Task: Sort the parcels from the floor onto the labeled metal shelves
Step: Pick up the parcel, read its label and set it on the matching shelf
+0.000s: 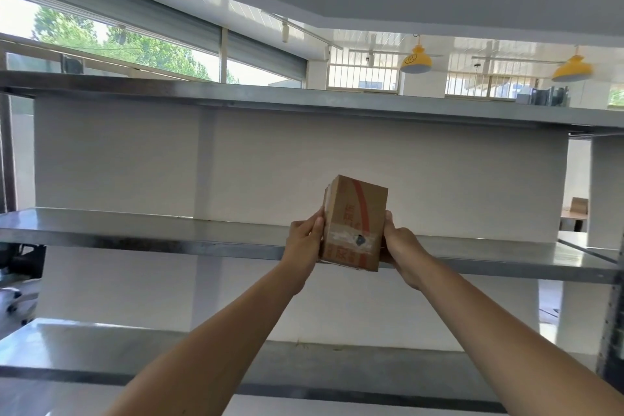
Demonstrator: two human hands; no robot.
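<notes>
Both forearms outstretched, left hand (305,240) and right hand (403,246) fingers grasping upright cardboard parcel (354,223) between them at middle shelf (169,236) edge

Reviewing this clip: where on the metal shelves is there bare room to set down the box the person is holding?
The cardboard box is held between the left hand and right hand at the front edge of the middle shelf. That shelf is bare left to its end and right to the upright post. The lower shelf also looks bare. Nothing is crowded; the top shelf surface is hidden.
</notes>
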